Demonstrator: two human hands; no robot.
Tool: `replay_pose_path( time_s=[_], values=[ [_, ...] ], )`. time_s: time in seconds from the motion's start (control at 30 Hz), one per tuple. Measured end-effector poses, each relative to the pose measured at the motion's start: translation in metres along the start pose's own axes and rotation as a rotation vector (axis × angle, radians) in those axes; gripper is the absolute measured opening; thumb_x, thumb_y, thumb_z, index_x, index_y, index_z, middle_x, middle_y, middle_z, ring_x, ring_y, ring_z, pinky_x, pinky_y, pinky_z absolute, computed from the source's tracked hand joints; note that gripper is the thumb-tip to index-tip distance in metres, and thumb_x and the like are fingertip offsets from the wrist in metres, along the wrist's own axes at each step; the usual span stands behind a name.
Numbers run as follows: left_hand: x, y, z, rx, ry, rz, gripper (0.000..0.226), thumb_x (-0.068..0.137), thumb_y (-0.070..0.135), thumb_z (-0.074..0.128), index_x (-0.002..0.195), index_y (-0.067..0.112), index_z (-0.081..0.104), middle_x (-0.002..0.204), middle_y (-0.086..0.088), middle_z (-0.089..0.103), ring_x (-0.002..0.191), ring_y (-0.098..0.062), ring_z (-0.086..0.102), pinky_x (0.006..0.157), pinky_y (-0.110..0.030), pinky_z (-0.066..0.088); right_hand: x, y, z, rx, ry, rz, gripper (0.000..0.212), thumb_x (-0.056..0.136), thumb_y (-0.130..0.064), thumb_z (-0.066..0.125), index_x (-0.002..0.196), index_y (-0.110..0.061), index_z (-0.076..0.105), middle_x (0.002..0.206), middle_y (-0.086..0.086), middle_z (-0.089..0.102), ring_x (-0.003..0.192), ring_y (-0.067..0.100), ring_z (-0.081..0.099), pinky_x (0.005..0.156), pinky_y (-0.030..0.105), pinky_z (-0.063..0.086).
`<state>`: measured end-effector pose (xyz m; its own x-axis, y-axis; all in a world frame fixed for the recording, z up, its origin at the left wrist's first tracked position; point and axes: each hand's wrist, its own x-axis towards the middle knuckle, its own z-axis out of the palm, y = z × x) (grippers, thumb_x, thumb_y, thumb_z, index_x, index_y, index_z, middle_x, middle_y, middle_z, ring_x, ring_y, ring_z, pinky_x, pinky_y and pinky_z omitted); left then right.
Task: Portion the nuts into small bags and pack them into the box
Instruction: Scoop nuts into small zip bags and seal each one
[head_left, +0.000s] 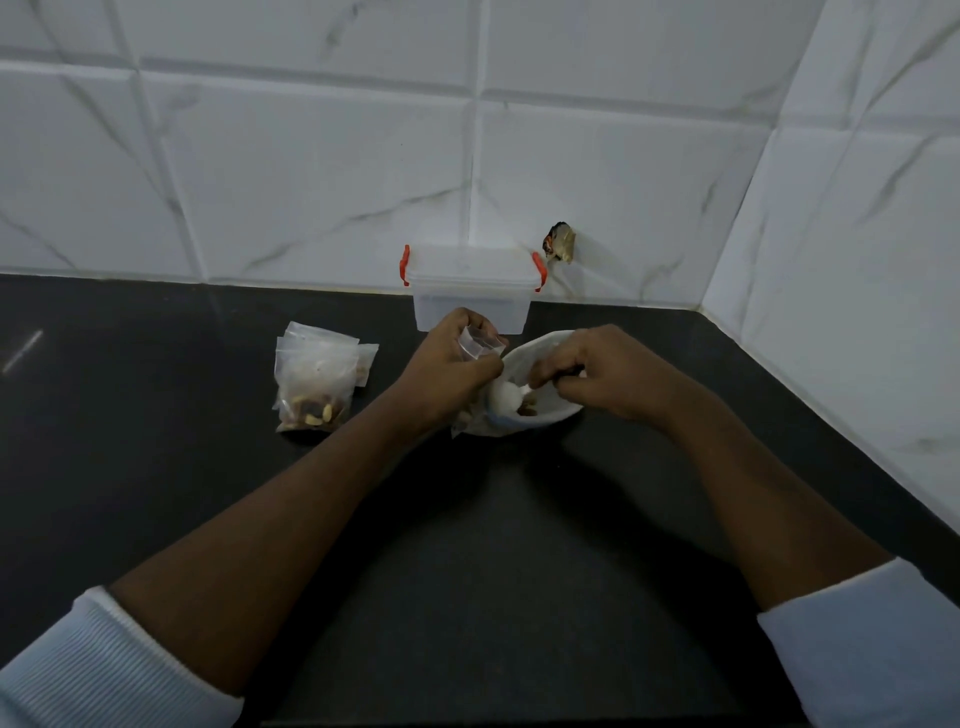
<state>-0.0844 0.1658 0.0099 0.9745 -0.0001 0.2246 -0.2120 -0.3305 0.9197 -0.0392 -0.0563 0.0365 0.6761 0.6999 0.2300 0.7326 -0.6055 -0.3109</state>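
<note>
My left hand (451, 364) grips a small clear zip bag (480, 343) at its mouth, right beside a white bowl (540, 415) of mixed nuts. My right hand (597, 371) pinches the handle of a white spoon (506, 400) whose scoop sits at the bowl's left rim, close to the bag. A pile of filled small bags (314, 382) with nuts lies on the counter to the left. The clear plastic box (472, 288) with a lid and red latches stands behind my hands against the wall.
The dark counter (467, 545) runs to white marble-look wall tiles at the back and right. A small dark broken spot (560, 241) marks the wall right of the box. Pale sleeves cover both forearms near the frame's bottom.
</note>
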Motion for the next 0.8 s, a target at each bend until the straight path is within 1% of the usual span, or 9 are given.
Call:
replay_pose_path(
  time_s=[0.07,0.2,0.27,0.33,0.37,0.47,0.57,0.67,0.8],
  values=[
    [0.001,-0.001,0.000,-0.011,0.006,0.011,0.024,0.095,0.015,0.066,0.115,0.023,0.056,0.123,0.001,0.064,0.104,-0.015,0.067,0.073,-0.026,0.060,-0.003,-0.006,0.002,0.070,-0.003,-0.020,0.037,0.087,-0.002,0.064,0.109,-0.026,0.082,0.110,-0.016,0.077,0.097,0.003,0.069,0.088,0.019,0.051],
    [0.003,-0.005,-0.001,0.010,-0.021,-0.010,0.023,0.094,0.016,0.067,0.113,0.024,0.056,0.122,0.001,0.065,0.108,-0.018,0.066,0.078,-0.030,0.061,0.000,-0.006,0.005,-0.035,-0.105,-0.014,0.036,0.088,-0.004,0.065,0.109,-0.028,0.082,0.108,-0.013,0.076,0.082,0.002,0.065,0.077,0.013,0.048],
    [0.003,-0.007,-0.001,0.030,-0.051,-0.015,0.023,0.093,0.017,0.066,0.112,0.024,0.056,0.120,0.000,0.065,0.106,-0.019,0.067,0.083,-0.040,0.063,-0.002,0.001,-0.005,-0.097,-0.035,0.025,0.037,0.087,-0.002,0.066,0.109,-0.028,0.081,0.100,-0.016,0.073,0.079,-0.003,0.062,0.077,0.010,0.046],
    [0.003,-0.007,0.000,0.035,-0.052,-0.002,0.023,0.092,0.016,0.067,0.112,0.022,0.057,0.118,-0.001,0.065,0.104,-0.020,0.067,0.085,-0.044,0.063,-0.007,0.006,-0.011,-0.075,0.041,0.043,0.039,0.085,0.000,0.067,0.108,-0.026,0.082,0.093,-0.020,0.070,0.079,-0.007,0.061,0.075,0.004,0.042],
    [0.003,-0.007,0.000,0.033,-0.046,0.005,0.023,0.092,0.016,0.066,0.113,0.021,0.057,0.117,-0.001,0.065,0.103,-0.020,0.067,0.084,-0.043,0.063,-0.008,0.006,-0.011,-0.047,0.038,0.039,0.039,0.084,0.000,0.066,0.107,-0.028,0.082,0.094,-0.019,0.073,0.081,-0.005,0.063,0.076,0.006,0.044],
    [0.003,-0.007,0.001,0.042,-0.047,-0.006,0.023,0.093,0.016,0.066,0.113,0.022,0.057,0.118,0.000,0.064,0.104,-0.017,0.066,0.079,-0.033,0.062,-0.007,0.003,-0.004,-0.042,-0.064,0.037,0.037,0.085,-0.004,0.066,0.106,-0.030,0.082,0.098,-0.016,0.076,0.084,0.005,0.068,0.078,0.027,0.054],
    [0.002,-0.007,0.001,0.057,-0.071,-0.021,0.023,0.094,0.017,0.067,0.112,0.026,0.055,0.119,0.003,0.062,0.101,-0.016,0.067,0.068,-0.024,0.057,-0.007,0.014,-0.011,-0.072,0.013,0.109,0.037,0.085,-0.002,0.067,0.108,-0.027,0.083,0.093,-0.023,0.067,0.084,-0.002,0.063,0.077,0.023,0.051],
    [0.001,-0.008,0.004,0.072,-0.094,-0.030,0.027,0.095,0.017,0.067,0.116,0.027,0.053,0.119,0.006,0.059,0.098,-0.014,0.066,0.064,-0.020,0.055,-0.017,0.026,-0.022,-0.018,0.086,0.163,0.036,0.086,-0.004,0.067,0.103,-0.032,0.083,0.095,-0.019,0.075,0.088,0.006,0.069,0.080,0.032,0.057],
    [-0.002,-0.008,0.009,0.100,-0.142,-0.034,0.030,0.095,0.020,0.067,0.118,0.028,0.050,0.113,0.009,0.058,0.093,-0.013,0.067,0.061,-0.019,0.053,-0.018,0.027,-0.019,-0.061,-0.034,0.201,0.034,0.088,-0.003,0.066,0.101,-0.029,0.083,0.087,-0.024,0.068,0.076,-0.012,0.061,0.069,0.019,0.044]
  ],
)
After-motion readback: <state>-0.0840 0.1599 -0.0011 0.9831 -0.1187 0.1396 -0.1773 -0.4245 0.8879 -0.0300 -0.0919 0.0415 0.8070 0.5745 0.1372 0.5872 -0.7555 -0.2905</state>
